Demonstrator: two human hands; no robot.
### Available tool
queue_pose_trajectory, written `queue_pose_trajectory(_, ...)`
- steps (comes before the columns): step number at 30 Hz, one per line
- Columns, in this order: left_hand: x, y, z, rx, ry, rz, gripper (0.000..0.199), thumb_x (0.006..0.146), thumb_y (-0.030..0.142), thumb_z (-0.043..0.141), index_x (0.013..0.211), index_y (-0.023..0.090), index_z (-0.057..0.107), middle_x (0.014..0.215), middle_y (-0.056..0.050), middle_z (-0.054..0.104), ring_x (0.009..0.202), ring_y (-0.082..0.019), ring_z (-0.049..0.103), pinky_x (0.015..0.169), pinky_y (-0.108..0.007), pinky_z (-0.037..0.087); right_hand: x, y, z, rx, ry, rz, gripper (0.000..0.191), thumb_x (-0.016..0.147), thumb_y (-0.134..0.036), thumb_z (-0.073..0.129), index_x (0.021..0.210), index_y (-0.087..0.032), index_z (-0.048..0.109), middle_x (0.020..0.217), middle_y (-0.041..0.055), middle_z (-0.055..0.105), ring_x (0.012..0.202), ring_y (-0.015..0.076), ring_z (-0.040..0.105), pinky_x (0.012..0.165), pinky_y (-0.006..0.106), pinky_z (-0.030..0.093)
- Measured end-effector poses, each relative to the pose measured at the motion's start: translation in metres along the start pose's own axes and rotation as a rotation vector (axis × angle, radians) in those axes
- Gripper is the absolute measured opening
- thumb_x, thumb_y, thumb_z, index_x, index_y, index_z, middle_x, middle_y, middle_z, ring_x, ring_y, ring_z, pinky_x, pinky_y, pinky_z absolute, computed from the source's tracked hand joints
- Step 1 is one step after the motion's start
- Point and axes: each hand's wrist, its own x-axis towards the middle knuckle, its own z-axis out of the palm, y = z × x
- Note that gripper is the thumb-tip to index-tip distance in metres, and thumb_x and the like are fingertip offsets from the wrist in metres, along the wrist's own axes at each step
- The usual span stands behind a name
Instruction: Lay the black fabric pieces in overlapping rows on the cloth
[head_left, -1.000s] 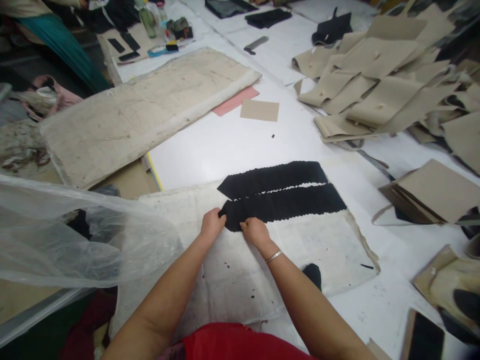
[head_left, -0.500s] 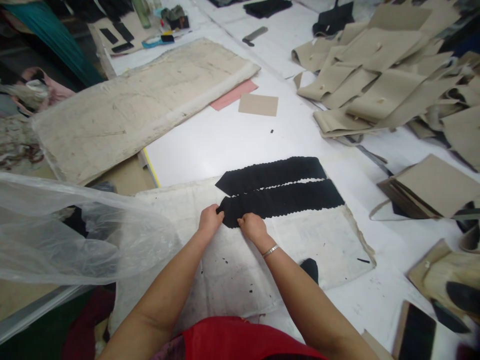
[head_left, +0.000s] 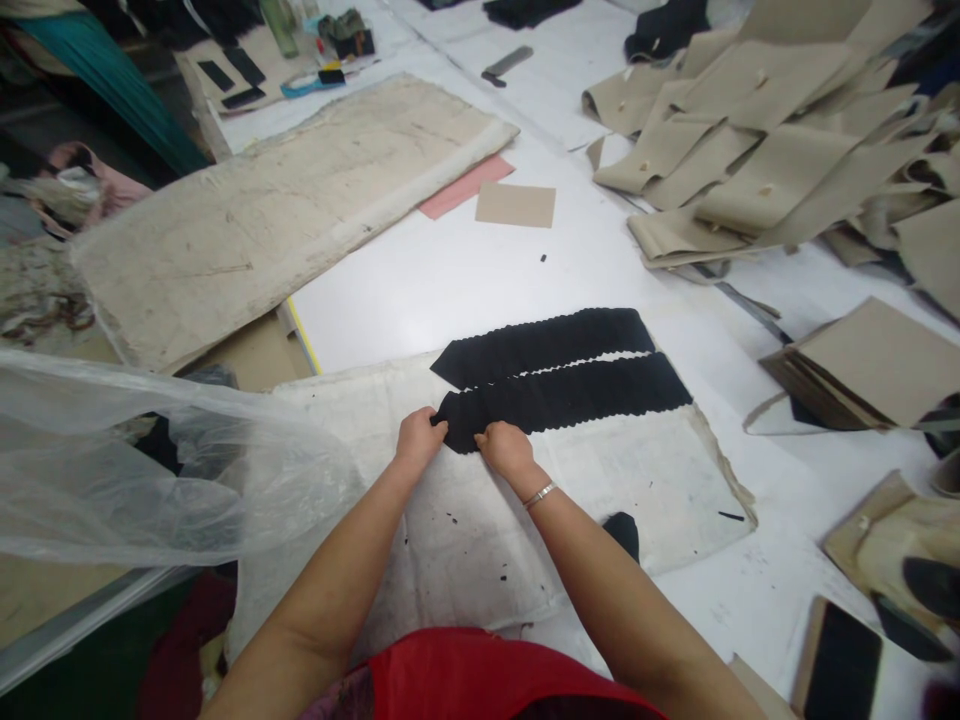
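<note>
Currently, a near black fabric strip with scalloped long edges (head_left: 592,393) is lying alongside a far black fabric strip with a pointed left end (head_left: 547,345), both on the whitish cloth-covered board (head_left: 322,425), their right ends sitting at its right edge. A narrow pale gap is running between them. The left hand (head_left: 421,438) is pinching the near strip's left tip between thumb and fingers. The right hand (head_left: 508,450), wearing a silver-coloured metal band (head_left: 540,495), is touching that strip's near edge; its fingers are curling together, but whether cloth is caught between them cannot be told. A rounded dark piece (head_left: 624,532), partly hidden by the right forearm (head_left: 600,600), is lying toward the board's near edge; a thin black sliver (head_left: 731,516) is lying near its near right corner. Clear plastic sheeting (head_left: 277,500) is overlapping the board's left end. Beyond its far edge, a tan rectangular card (head_left: 515,205) is lying on the white table (head_left: 420,290).
</note>
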Motion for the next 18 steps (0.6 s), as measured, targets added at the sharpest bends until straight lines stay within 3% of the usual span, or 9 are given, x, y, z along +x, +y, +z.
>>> queue_pose_trajectory(18, 0.0013, -0.004, 0.0035, 0.082, 0.005, 0.039, 0.021, 0.076, 0.029, 0.055, 0.092, 0.019, 0.064, 0.092, -0.006, 0.066, 0.087, -0.018, 0.059, 0.075, -0.024, 0.04, 0.0029, 0.0004, -0.0012, 0.01, -0.02, 0.005, 0.033, 0.081, -0.04, 0.048, 0.086, -0.014, 0.068, 0.089, 0.0132, 0.068, 0.086, 0.0203, 0.062, 0.07, 0.024, 0.043)
